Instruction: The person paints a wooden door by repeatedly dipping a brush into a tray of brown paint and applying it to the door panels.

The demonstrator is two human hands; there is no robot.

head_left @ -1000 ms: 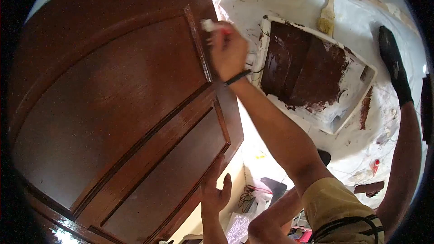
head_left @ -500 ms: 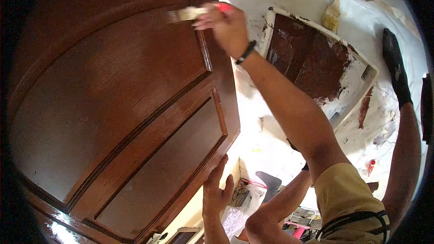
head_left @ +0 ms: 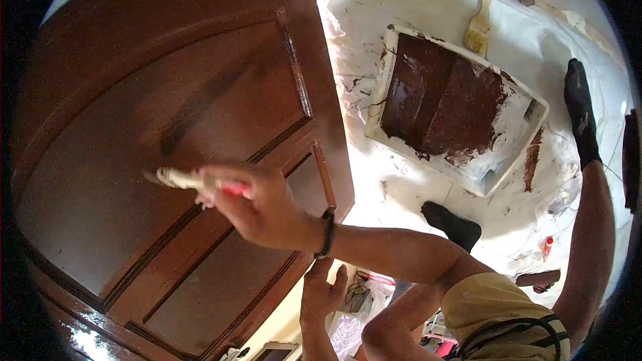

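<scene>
My right hand [head_left: 251, 204], wearing a black wristband, is closed around a paintbrush [head_left: 175, 178] with a pale body and some red at the grip. The bristles are at the large panel of a glossy brown wooden door [head_left: 120, 134]; motion blurs them. My left hand [head_left: 322, 291] lies against the door's lower edge, thumb apart from the fingers, which my right wrist partly hides. Right of the door, a white paint tray [head_left: 500, 160] holds dark brown paint. Another paintbrush [head_left: 477, 33], with yellowish bristles, lies beyond the tray.
Paint-smeared white sheeting [head_left: 401, 194] covers the floor. My dark-covered feet [head_left: 451, 224] stand around the tray. A small red-capped item [head_left: 548, 247] and a brown piece [head_left: 538, 278] lie at the right. Cables [head_left: 359, 291] are near my left hand.
My right hand has swept the paintbrush down and left across the door panel, from its upper right part. The tray appears slightly shifted down and left in view. My left hand stays at the edge.
</scene>
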